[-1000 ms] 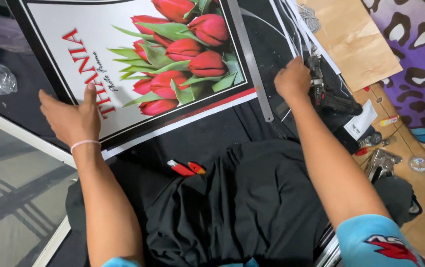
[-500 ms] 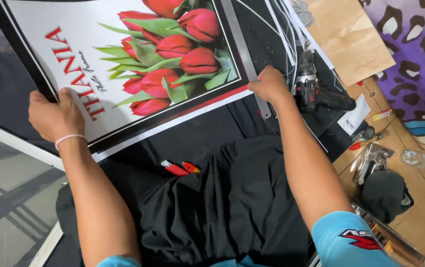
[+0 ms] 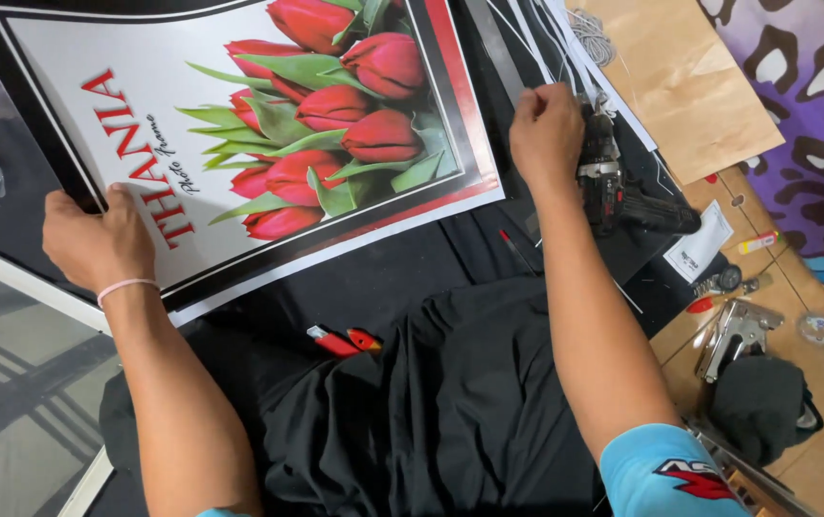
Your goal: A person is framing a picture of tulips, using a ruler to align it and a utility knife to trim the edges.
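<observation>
Since a second ago the tulip print (image 3: 268,134) has slid toward ten o'clock, left hand (image 3: 96,239) gripping its corner, right hand (image 3: 546,134) still closed at its three-o'clock edge.

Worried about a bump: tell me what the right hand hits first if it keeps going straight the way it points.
The right hand points up the picture; the thin pale strips lie just ahead, likely met first. The cordless drill sits beside it, out of that line. Depth is uncertain.
</observation>
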